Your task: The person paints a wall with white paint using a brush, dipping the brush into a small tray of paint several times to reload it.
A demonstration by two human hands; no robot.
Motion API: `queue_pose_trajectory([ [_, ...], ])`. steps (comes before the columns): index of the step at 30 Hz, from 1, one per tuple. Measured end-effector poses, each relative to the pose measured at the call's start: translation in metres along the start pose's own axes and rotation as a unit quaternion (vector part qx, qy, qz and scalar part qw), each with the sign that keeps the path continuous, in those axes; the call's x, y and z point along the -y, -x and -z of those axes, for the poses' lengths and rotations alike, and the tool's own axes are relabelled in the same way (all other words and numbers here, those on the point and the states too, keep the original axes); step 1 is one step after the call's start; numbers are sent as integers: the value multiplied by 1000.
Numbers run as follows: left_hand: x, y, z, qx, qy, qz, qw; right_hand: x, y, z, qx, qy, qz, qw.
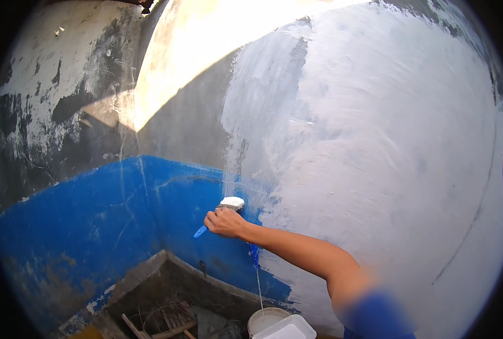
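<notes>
My right hand [224, 222] is closed around a paintbrush [199, 231] with a blue handle, held in front of the blue lower part of the wall. Thick white paint [232, 201] covers its bristles, which point up. Just above the brush, thin white streaks [246, 178] run down over grey plaster and onto the blue band. To the right, a wide stretch of wall [375, 141] is coated white. A thin white line [259, 288] drops from below my forearm toward a bucket [258, 322]. My left hand is out of the picture.
A white plastic tray [288, 329] lies at the bucket's rim. Left of it, sticks and wood pieces [175, 322] and a dark grey cloth-like heap [213, 325] sit inside a low concrete ledge [144, 270]. The walls meet in a corner; the left wall [48, 113] is peeling.
</notes>
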State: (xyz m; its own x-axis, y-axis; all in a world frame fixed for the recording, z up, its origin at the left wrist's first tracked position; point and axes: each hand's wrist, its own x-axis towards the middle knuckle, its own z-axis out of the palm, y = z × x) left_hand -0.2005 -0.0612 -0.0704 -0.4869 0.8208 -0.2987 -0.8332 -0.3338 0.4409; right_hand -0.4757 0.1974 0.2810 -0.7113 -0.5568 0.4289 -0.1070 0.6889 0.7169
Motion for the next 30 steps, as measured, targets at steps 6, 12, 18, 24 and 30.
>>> queue_pose_trajectory([
  [6, -2, 11, -6, -24, -5, -9, 1000, -67, -38, 47, -41, -97, -191, 976],
  [12, 6, 24, 1, -51, -9, -25, 998, -180, -104, 192, -251, 164, -206, 931],
  [18, -27, 47, -36, -65, -10, 10, 998, -95, -41, 57, -129, 280, -6, 951],
  [24, -12, 31, -22, -59, -7, 12, 998, -5, -14, 28, -36, -116, -74, 990],
  [30, -6, 20, -27, -17, 1, 22, 1000, -185, -68, 168, -270, 199, -139, 932],
])
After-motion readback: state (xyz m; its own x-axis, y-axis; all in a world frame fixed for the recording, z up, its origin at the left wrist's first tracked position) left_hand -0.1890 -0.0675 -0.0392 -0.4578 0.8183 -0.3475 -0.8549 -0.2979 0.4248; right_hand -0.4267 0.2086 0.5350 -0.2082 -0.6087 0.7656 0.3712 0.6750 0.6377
